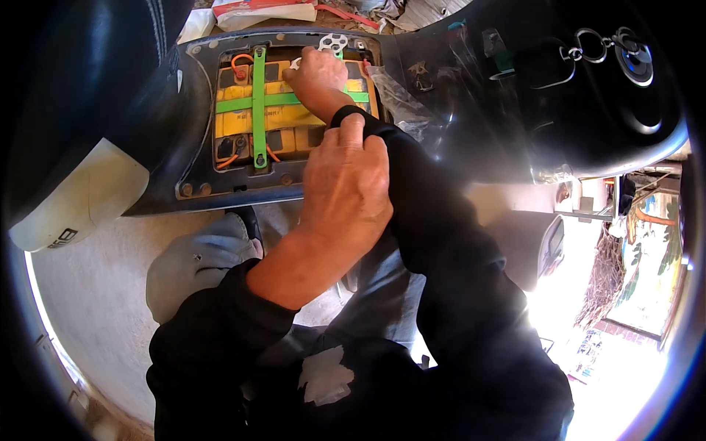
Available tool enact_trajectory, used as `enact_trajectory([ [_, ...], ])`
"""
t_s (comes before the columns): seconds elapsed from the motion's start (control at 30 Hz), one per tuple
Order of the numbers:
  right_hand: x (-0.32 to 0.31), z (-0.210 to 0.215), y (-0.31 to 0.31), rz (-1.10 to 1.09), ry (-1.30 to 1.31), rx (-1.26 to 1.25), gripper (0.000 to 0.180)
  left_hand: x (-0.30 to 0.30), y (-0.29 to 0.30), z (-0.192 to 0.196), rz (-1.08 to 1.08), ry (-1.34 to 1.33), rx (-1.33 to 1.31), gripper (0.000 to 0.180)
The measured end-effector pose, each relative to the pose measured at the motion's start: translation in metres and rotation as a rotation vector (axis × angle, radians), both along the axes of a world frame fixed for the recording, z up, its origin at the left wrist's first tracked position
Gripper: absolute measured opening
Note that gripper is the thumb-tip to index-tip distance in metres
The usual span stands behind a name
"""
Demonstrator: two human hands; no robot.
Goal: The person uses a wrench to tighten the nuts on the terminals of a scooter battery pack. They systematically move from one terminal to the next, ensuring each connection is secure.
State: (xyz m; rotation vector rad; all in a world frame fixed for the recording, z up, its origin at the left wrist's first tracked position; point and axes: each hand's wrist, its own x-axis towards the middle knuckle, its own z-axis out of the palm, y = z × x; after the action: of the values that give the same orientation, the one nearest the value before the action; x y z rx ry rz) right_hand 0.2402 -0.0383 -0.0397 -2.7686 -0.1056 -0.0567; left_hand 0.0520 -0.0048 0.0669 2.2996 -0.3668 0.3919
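Observation:
Yellow batteries (pixel 283 115) sit in the open compartment of a black vehicle, strapped by a green upright bar (pixel 259 110) and a green cross band (pixel 234 105). Over their upper right part is my right hand (pixel 321 76), its fingers curled round a flat silver multi-hole wrench (pixel 333 43); one end of the wrench shows past the knuckles, and its middle is hidden. My left hand (pixel 346 180) is closed on the black cuff (pixel 360 121) of my right sleeve, near the wrist. The left fingertips are partly hidden.
Bolts (pixel 186 189) and orange wires (pixel 241 62) lie round the compartment. Clear plastic wrap (pixel 404 99) covers part of the black seat (pixel 529 110) at right, where a key ring (pixel 588 45) hangs by a lock. A white panel (pixel 88 195) stands at left.

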Motion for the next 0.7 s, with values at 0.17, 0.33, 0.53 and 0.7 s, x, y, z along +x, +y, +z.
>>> enact_trajectory([
  [0.17,-0.001,-0.002,-0.014,0.019,-0.053,-0.004,0.049,-0.003,-0.005,0.0,-0.05,0.036,-0.034,0.019],
  [0.33,-0.013,0.012,-0.038,0.171,0.016,-0.084,0.052,-0.006,-0.01,0.001,-0.109,0.063,-0.071,0.023],
  [0.53,-0.017,0.023,-0.066,0.223,0.094,-0.15,0.045,-0.006,-0.015,0.001,-0.111,0.099,-0.045,0.026],
  [0.7,-0.018,0.033,-0.086,0.286,0.148,-0.174,0.041,-0.006,-0.02,-0.001,-0.128,0.118,0.002,0.026],
])
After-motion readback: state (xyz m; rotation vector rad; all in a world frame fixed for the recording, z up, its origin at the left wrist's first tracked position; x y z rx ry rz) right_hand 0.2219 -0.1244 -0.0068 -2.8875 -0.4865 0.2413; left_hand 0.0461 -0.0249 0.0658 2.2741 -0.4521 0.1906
